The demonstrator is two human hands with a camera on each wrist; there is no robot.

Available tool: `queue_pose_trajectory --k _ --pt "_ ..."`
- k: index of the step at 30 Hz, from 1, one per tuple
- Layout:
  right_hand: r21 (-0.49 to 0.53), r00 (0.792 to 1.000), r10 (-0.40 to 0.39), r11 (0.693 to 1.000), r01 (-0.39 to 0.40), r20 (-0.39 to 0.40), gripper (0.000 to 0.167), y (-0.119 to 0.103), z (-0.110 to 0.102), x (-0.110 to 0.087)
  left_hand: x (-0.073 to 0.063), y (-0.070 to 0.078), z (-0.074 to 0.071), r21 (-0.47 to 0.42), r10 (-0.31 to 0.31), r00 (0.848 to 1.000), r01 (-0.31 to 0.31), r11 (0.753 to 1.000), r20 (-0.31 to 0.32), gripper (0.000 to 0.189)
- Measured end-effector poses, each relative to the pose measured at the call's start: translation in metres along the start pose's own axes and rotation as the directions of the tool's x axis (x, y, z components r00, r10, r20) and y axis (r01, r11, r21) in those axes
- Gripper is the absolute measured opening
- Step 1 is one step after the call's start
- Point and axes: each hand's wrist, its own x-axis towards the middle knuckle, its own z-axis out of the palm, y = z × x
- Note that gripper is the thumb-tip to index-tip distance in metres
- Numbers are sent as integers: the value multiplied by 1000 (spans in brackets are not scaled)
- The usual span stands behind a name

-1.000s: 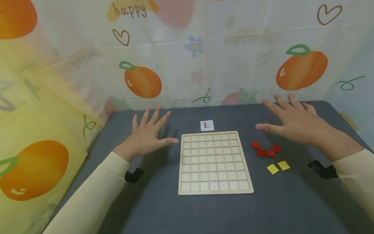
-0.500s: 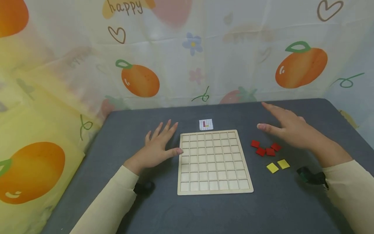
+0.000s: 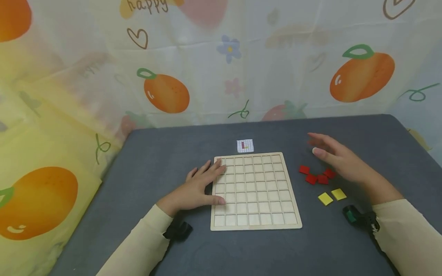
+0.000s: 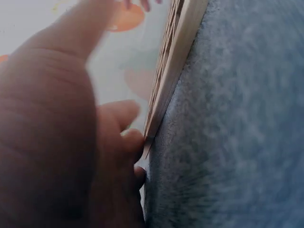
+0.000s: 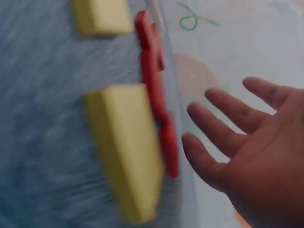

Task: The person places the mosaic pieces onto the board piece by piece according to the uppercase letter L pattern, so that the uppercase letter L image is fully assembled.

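Observation:
A square wooden grid board (image 3: 254, 191) lies flat on the dark cloth. My left hand (image 3: 195, 188) reaches over its left edge, thumb and fingers spread, the fingertips over the leftmost cells. In the left wrist view the board's side (image 4: 167, 80) stands right by the fingers. My right hand (image 3: 345, 161) is held above and behind several red square tiles (image 3: 311, 179), its fingers relaxed with nothing in them. Two yellow square tiles (image 3: 325, 199) lie nearer me. From the right wrist, a yellow tile (image 5: 126, 147) shows close up, with red tiles (image 5: 153, 78) beyond it.
A small printed card (image 3: 245, 145) with a coloured grid pattern lies behind the board. The grey table covering (image 3: 165, 149) runs back to a fruit-print curtain (image 3: 207, 69), and a yellow part of the fabric (image 3: 41, 199) hangs at the left.
My left hand has moved right and toward me, from beside the board to over its left edge. My right hand has come lower, nearer the red tiles, and its fingers are less spread.

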Motion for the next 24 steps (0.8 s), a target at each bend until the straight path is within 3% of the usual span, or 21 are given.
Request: queue_pose_trajectory --k 5,10,14,24 --pt "25 998 56 998 -56 3 58 14 5 -2 0 -3 2 94 6 999 -9 996 32 118" --pt "11 995 97 995 -97 21 59 26 8 -4 0 -5 3 112 16 999 -20 994 34 118" --pt "-63 995 96 994 -94 25 56 29 12 -4 -2 -5 4 119 12 999 -16 993 30 117" --pt "-156 999 49 987 -46 21 23 28 19 0 -1 -6 5 126 11 1000 -14 992 25 116"
